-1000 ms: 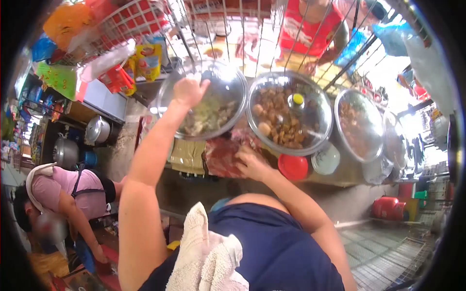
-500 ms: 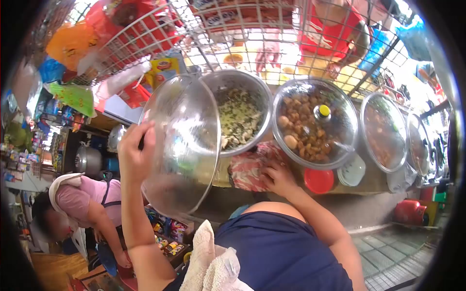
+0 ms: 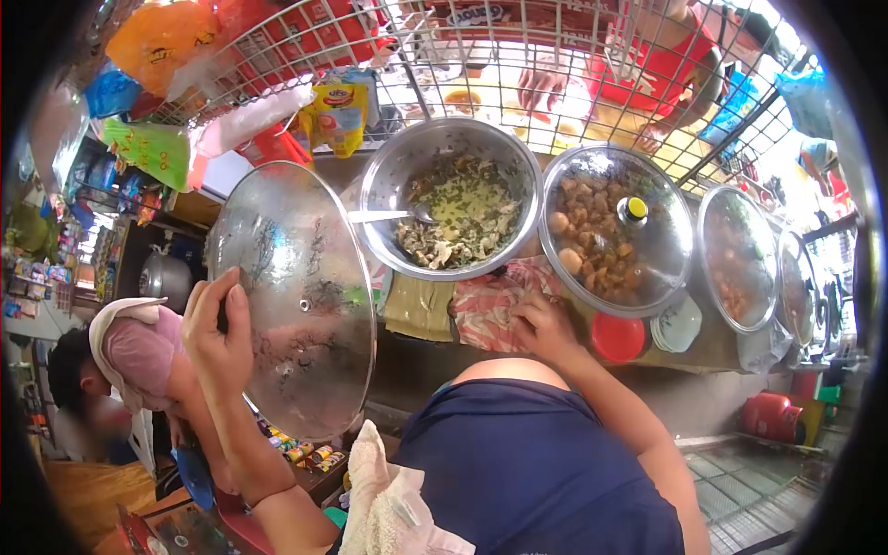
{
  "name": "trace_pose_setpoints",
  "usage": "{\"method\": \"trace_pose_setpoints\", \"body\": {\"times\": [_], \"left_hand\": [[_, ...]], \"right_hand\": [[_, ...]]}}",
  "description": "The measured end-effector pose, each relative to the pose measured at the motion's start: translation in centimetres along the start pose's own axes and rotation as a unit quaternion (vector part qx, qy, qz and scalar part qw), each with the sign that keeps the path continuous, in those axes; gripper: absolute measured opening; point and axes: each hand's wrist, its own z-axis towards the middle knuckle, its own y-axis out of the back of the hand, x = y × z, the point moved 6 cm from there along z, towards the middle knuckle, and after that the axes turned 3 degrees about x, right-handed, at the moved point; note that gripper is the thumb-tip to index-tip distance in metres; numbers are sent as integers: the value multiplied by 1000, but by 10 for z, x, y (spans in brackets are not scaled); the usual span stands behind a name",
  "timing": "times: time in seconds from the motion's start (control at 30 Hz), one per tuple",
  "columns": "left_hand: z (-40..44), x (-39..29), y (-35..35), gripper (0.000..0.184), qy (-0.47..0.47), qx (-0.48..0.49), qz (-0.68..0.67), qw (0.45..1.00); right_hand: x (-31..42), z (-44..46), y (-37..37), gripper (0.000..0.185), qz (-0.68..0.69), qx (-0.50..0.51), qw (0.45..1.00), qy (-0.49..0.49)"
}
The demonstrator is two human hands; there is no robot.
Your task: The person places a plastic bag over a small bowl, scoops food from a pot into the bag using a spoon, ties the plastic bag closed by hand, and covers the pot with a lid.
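My left hand point(image 3: 220, 326) is closed on a clear glass lid point(image 3: 310, 361) with a metal rim, holding it upright on edge. Dark bits cling to the lid's inner face. To its right stands an uncovered steel bowl point(image 3: 379, 242) of chopped greens and pale pieces in yellowish broth. A spoon point(image 3: 381, 215) leans in that bowl, its handle over the left rim. At the counter's edge, my right hand point(image 3: 548, 330) has its fingers curled on a red-and-white patterned cloth point(image 3: 487, 313); how firmly they grip is hard to tell.
A glass-covered bowl of brown stew with eggs point(image 3: 592, 231) stands right of the greens, with more covered bowls point(image 3: 738, 259) beyond. A red bowl point(image 3: 618, 337) sits below. Wire mesh point(image 3: 555, 55) lines the counter's far side. A person in pink point(image 3: 143, 347) bends at left; another in red is beyond the mesh.
The glass lid has moved left and down with my left hand, away from the greens. The whole bowl and its spoon now show. My right hand stays on the cloth.
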Motion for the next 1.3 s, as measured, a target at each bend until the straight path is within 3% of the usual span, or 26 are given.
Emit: {"method": "trace_pose_setpoints", "body": {"times": [0.37, 0.47, 0.6, 0.87, 0.9, 0.93, 1.1, 1.23, 1.3], "left_hand": [[40, -15, -46, 17, -26, 66, -35, 997], [52, -19, -66, 17, -106, 56, -26, 992], [64, -29, -86, 19, -90, 97, -35, 991], [88, -51, -145, 22, -160, 115, -53, 979], [92, -59, -157, 21, -155, 131, -70, 977], [95, -73, -167, 19, -162, 139, -71, 974], [109, -168, -233, 22, -214, 170, -165, 948], [112, -256, -305, 29, -255, 244, -206, 913], [116, -283, -346, 29, -294, 224, -217, 903]], "right_hand": [[-9, -6, -6, 10, 19, -14, 1000, -13], [-9, -7, -6, 11, 20, -23, 999, -17], [-6, -7, -2, 12, -1, -38, 999, -3], [-7, -7, -2, 13, -22, -30, 999, -17], [-5, -4, -1, 13, -34, -55, 997, 35], [-13, -8, -8, 13, 7, -5, 999, -40], [1, -4, 5, 18, -57, -69, 996, 31], [-10, -10, -8, 20, 7, -19, 999, -26], [-10, -16, -3, 19, 43, -31, 998, -40]]}}
